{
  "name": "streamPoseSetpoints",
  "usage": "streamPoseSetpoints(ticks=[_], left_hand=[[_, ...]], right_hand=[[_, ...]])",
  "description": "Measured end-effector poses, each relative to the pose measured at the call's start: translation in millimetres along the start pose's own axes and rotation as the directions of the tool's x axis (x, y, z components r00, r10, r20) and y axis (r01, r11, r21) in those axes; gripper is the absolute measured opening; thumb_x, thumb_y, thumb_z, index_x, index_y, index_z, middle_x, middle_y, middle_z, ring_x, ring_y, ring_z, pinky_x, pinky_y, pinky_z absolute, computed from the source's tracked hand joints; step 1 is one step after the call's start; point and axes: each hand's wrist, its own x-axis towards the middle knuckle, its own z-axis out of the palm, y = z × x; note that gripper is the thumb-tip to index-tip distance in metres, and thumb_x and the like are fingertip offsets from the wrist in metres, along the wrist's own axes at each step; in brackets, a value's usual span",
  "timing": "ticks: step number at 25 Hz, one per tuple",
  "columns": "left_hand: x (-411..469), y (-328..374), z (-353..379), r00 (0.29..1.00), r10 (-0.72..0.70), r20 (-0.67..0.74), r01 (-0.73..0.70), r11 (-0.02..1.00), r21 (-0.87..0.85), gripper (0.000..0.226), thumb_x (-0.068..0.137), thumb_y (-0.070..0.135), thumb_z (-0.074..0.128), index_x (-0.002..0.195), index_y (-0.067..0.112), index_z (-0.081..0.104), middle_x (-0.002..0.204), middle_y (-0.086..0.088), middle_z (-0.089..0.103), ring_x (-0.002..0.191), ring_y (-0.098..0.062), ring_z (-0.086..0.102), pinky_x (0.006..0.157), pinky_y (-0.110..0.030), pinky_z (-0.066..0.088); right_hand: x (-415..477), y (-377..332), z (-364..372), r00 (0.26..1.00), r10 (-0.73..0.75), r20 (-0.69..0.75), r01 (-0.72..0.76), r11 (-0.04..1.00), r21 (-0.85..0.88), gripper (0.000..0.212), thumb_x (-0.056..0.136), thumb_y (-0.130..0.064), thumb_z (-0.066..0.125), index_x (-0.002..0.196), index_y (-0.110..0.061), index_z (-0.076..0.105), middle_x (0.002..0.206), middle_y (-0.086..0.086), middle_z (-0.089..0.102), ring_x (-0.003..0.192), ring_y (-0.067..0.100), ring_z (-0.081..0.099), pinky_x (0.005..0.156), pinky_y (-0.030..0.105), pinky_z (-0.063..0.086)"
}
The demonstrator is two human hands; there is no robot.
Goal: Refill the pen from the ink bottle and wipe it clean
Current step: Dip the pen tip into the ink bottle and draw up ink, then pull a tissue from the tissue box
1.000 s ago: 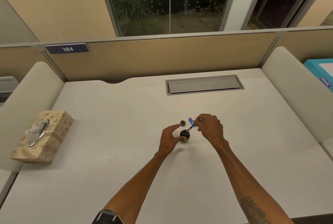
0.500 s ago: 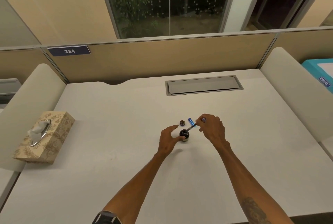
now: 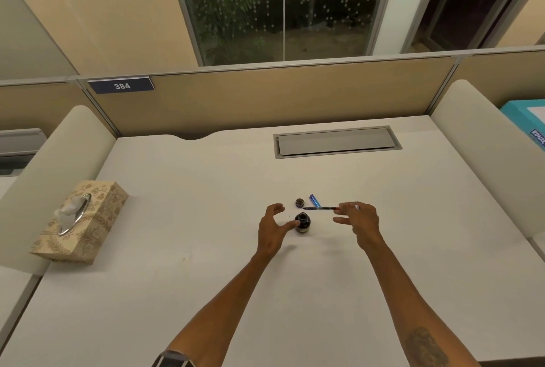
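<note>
A small dark ink bottle (image 3: 303,222) stands open on the white desk (image 3: 182,242). Its cap (image 3: 300,202) lies just behind it, beside a blue pen part (image 3: 314,200). My right hand (image 3: 358,219) pinches the thin pen (image 3: 320,208) by one end and holds it level above the desk, its tip pointing left, behind the bottle. My left hand (image 3: 272,228) sits to the left of the bottle with fingers spread; its thumb touches the bottle's side.
A patterned tissue box (image 3: 79,219) stands at the desk's left edge. A grey cable hatch (image 3: 336,142) is set into the desk at the back. Padded dividers flank the desk, and a teal box (image 3: 528,122) lies beyond the right one.
My right hand has lifted the pen's tip out of the bottle and swung it level, moving right. My left hand has loosened its hold on the bottle.
</note>
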Motion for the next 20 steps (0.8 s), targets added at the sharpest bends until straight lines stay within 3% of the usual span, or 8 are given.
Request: streamPoseSetpoints(ticks=[2,6,8,12,16,20], left_hand=[[-2.2,1.3,-0.2,0.999,0.018,-0.029,-0.019,1.0,-0.021,0.058,0.075,0.034,0.084,0.125,0.021,0.057,0.124,0.01,0.064,0.119,-0.004,0.055,0.101,-0.025,0.042],[-5.0,21.8,5.1,0.991,0.122,-0.053,-0.128,0.985,-0.115,0.023,0.09,0.028,0.07,0.112,0.024,0.073,0.115,0.014,0.072,0.112,0.003,0.062,0.1,-0.025,0.046],[-4.5,39.6,7.4,0.99,0.14,-0.013,-0.14,0.971,-0.192,0.022,0.094,0.022,0.065,0.113,0.021,0.074,0.114,0.013,0.074,0.11,0.003,0.065,0.101,-0.024,0.048],[-3.2,68.4,11.9,0.989,0.149,0.009,-0.138,0.937,-0.32,0.025,0.097,0.025,0.062,0.119,0.022,0.071,0.122,0.008,0.072,0.112,0.002,0.065,0.098,-0.016,0.047],[-3.3,77.0,8.2,0.986,0.135,-0.095,-0.164,0.872,-0.461,0.023,0.095,0.017,0.064,0.116,0.009,0.071,0.11,-0.005,0.077,0.11,-0.012,0.07,0.094,-0.019,0.052],[-5.1,82.0,-3.2,0.97,0.128,-0.206,-0.212,0.86,-0.464,0.022,0.094,0.016,0.065,0.112,0.006,0.072,0.103,-0.005,0.078,0.105,-0.016,0.072,0.097,-0.026,0.054]], right_hand=[[1.7,2.9,-3.4,0.98,0.163,0.11,-0.184,0.96,0.21,0.006,0.091,-0.007,0.062,0.087,-0.006,0.066,0.083,0.009,0.075,0.058,0.011,0.073,0.03,0.014,0.023],[2.9,4.6,5.3,0.876,0.288,0.386,-0.437,0.813,0.385,0.005,0.092,-0.01,0.063,0.092,-0.006,0.067,0.076,0.001,0.077,0.059,0.004,0.072,0.029,0.01,0.026],[2.8,4.0,14.8,0.825,0.295,0.483,-0.505,0.768,0.394,0.007,0.092,-0.013,0.064,0.094,-0.007,0.068,0.081,0.001,0.078,0.061,0.003,0.071,0.029,0.01,0.026],[1.2,-1.6,33.0,0.778,0.268,0.569,-0.539,0.75,0.384,0.009,0.095,-0.013,0.061,0.101,-0.006,0.065,0.091,0.007,0.077,0.061,0.005,0.072,0.028,0.011,0.027],[0.5,-5.1,42.8,0.744,0.25,0.62,-0.542,0.769,0.34,0.02,0.094,-0.014,0.063,0.111,-0.004,0.063,0.111,0.013,0.071,0.066,0.01,0.074,0.028,0.014,0.03],[-4.7,-13.3,50.9,0.753,0.26,0.604,-0.483,0.842,0.241,0.023,0.091,-0.016,0.067,0.11,-0.001,0.066,0.112,0.015,0.072,0.09,0.019,0.073,0.032,0.013,0.036]])
